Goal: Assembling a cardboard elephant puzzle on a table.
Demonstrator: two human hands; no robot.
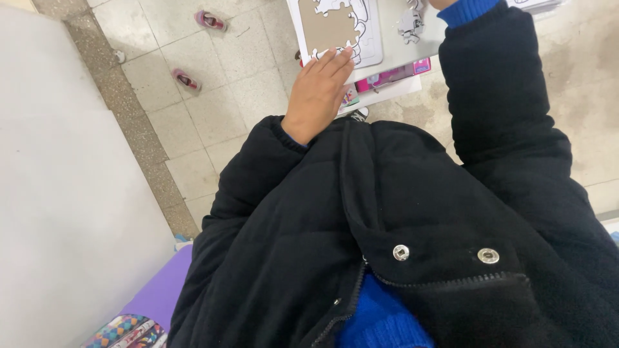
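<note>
Head view looks steeply down the person's own chest, so a black padded jacket (412,212) fills most of the frame and hides the lap and whatever lies under it. Its zip is open at the bottom over a blue sweater (380,319), and two metal snaps (401,252) sit on the flap.

Much is cut off at the top edge. The right hand is out of frame: only the black sleeve and a blue cuff (465,9) reach up past the border, so whether that hand is open or closed cannot be told. The puzzle board (371,48) is seen only in part, a white frame with a bare brown backing where pieces are missing and a few joined pieces along its lower edge. Loose puzzle pieces (410,22) lie to its right on the grey tabletop (393,55), too small to make out. Below the tabletop edge a pink box (394,75) pokes out, mostly hidden.

The left hand (319,90) stretches forward from its black sleeve, palm down, fingers straight and together, flat and open, gripping nothing. Its fingertips (345,53) rest on the lower edge of the puzzle board, at the boundary between the brown backing and the joined pieces.

On the tiled floor (213,122) lie two small pink shoes (187,79), well apart from each other. A white wall (58,193) takes up the left side, and a purple surface (161,290) with a patterned object shows at the bottom left, partly cut off.
</note>
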